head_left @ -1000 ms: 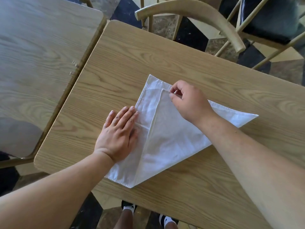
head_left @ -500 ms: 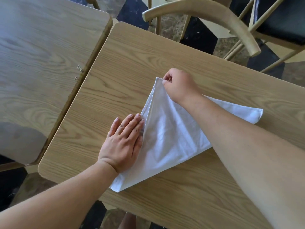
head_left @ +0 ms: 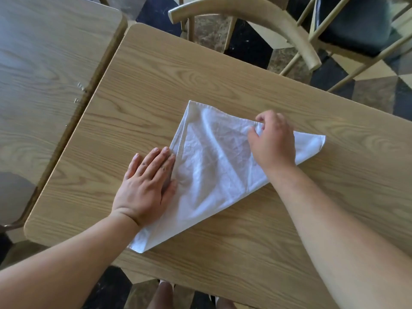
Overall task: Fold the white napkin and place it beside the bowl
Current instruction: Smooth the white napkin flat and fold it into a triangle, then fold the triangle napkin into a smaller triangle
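The white napkin point(head_left: 211, 172) lies folded into a triangle in the middle of the wooden table point(head_left: 223, 81). My left hand point(head_left: 147, 186) lies flat, fingers together, pressing the napkin's left edge against the table. My right hand point(head_left: 273, 141) sits on the napkin's upper right edge, its fingers curled and pinching the cloth there. One napkin corner points to the far side, one to the right, one toward me. No bowl is in view.
A second wooden table point(head_left: 44, 74) stands close on the left with a narrow gap between. A curved wooden chair back point(head_left: 249, 21) sits beyond the far edge, and another chair with a dark seat point(head_left: 356, 25) is at top right. Patterned floor lies below.
My right hand carried the loose flap up to the napkin's far corner, then slid right along the upper edge. My left hand stayed pressed on the left edge.
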